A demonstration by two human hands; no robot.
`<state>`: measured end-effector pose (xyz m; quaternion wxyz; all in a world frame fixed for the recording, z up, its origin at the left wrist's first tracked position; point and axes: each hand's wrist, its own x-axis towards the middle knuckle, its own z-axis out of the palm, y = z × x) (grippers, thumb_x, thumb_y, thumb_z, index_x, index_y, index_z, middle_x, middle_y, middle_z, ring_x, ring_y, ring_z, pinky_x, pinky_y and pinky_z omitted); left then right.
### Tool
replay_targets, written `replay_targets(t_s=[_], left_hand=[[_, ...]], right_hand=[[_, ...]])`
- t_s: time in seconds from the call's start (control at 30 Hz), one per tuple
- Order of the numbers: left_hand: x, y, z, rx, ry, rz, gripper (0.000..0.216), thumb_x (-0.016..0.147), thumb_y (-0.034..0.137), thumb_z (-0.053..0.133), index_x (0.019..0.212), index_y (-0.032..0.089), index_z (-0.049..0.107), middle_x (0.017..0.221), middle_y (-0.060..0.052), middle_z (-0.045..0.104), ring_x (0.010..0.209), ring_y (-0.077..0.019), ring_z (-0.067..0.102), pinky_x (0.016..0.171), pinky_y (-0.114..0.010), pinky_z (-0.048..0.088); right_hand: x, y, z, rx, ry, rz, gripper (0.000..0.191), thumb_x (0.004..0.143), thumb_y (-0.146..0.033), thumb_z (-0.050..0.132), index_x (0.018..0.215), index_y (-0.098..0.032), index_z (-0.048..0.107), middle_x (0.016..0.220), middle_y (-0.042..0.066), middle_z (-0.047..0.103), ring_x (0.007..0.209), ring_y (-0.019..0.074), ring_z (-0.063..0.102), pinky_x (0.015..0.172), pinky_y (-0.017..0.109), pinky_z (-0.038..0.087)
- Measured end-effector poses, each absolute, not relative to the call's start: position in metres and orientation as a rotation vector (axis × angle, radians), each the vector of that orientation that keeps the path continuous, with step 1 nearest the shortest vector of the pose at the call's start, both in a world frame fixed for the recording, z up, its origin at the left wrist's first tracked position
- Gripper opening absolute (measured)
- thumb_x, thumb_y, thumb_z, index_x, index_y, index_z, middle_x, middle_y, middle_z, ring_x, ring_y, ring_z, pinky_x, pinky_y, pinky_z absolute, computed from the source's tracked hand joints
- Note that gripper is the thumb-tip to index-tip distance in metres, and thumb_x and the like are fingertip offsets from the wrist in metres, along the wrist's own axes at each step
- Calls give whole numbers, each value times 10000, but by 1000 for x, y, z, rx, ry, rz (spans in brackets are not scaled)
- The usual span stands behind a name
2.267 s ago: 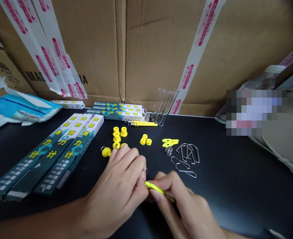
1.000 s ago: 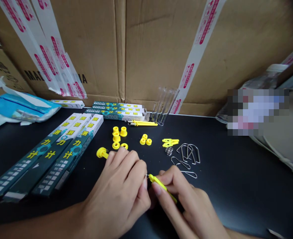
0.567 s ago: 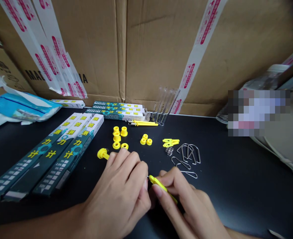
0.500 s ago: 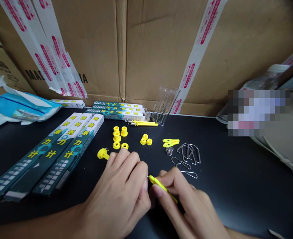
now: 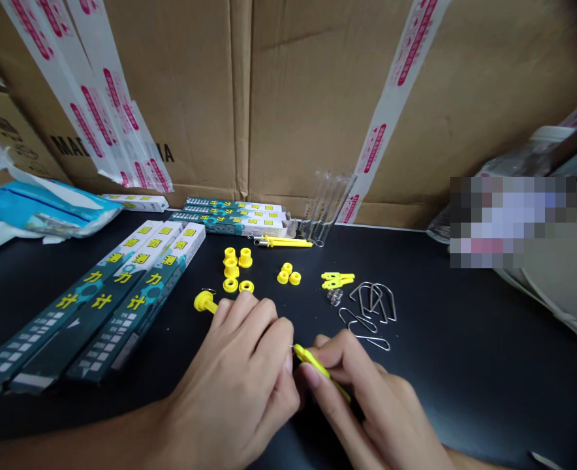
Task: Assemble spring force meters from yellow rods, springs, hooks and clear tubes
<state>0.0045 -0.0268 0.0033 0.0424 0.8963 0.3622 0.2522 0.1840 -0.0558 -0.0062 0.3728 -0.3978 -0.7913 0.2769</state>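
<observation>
From the head view, both hands are meeting low at the near edge of the bench (image 5: 465,365). The right hand (image 5: 367,398) is pinching a thin yellow strip (image 5: 320,371) between thumb and forefinger, with its tip pointing toward the left hand (image 5: 239,385). The left fingers (image 5: 264,326) are curled together and pressing on something very small at the strip's tip; a short bit of metal is showing there, but I cannot tell what it is. A yellow plug (image 5: 203,301) is sticking out from behind the left hand, seemingly on the bench.

To do this step well, I think the strip should be kept steady and the small metal end guided slowly into it, with both wrists resting on the bench so nothing is slipping.

Toward the middle of the bench, yellow caps (image 5: 234,267) are lying in a group, with a spring (image 5: 334,297) and wire hooks (image 5: 371,303) to their right. Long boxes (image 5: 107,300) are lying toward the left edge, and cardboard boxes (image 5: 308,98) are standing along the far edge.
</observation>
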Motion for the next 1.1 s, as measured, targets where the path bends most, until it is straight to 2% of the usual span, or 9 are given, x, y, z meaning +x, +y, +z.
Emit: replay_targets(t_s=[0.5,0.83,0.93,1.1], left_hand=[[6,-24,4,2718,1117,736,243,898,71,308,755,197,458,781,-61,521,744,-258,454,670,-437,383],[4,-23,2,2588,1055,800,264,980,95,276,788,206,420,814,-22,484,784,-233,436,741,-443,354],[5,-24,3,2598,1048,819,250,967,99,289,785,208,421,808,-28,494,781,-238,434,734,-439,350],[7,-22,4,2677,1090,823,228,919,82,311,785,193,459,796,-63,518,754,-250,439,686,-427,375]], right_hand=[[183,-58,-11,-1025,-2010,729,168,1010,-103,425,945,-258,437,785,-49,601,674,98,604,601,178,473],[182,-59,-8,-1043,-1801,973,125,1068,-209,363,1001,-251,460,832,-21,654,726,104,657,686,203,512],[180,-58,-8,-1089,-1717,1025,142,1081,-263,328,1038,-256,463,825,-26,623,676,102,649,628,199,512],[180,-59,-7,-1199,-1799,916,111,1059,-255,347,1110,-277,443,659,-82,457,502,106,453,481,211,387]])
